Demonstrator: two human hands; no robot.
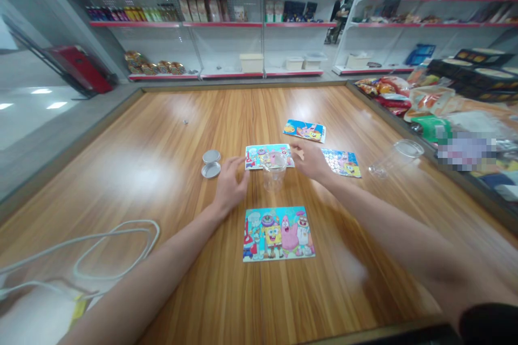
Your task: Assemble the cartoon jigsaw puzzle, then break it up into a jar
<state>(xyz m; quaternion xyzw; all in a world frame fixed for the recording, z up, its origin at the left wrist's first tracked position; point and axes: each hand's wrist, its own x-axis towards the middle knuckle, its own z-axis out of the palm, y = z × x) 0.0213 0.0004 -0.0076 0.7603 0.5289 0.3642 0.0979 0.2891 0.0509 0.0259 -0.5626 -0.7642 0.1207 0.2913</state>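
Note:
A small cartoon picture card [259, 150] lies between my hands, partly seen through a clear plastic cup [273, 178] standing in front of it. My right hand [312, 161] is closed with its fingertips at the card's right edge. At the left edge, my left hand [232, 183] has its fingers bent but apart, the fingertips close to the card; whether they touch it I cannot tell. Nearer to me lies a larger cartoon picture [279, 234] with the same characters, flat on the wooden table [182, 291].
Two round metal lids [211, 170] lie left of my left hand. Beyond my right hand are a blue cartoon packet [305, 130] and another cartoon picture [343, 164]. A clear plastic container [396, 159] lies farther right. White cable [117, 232] loops at left; packaged goods [429, 99] line the right edge.

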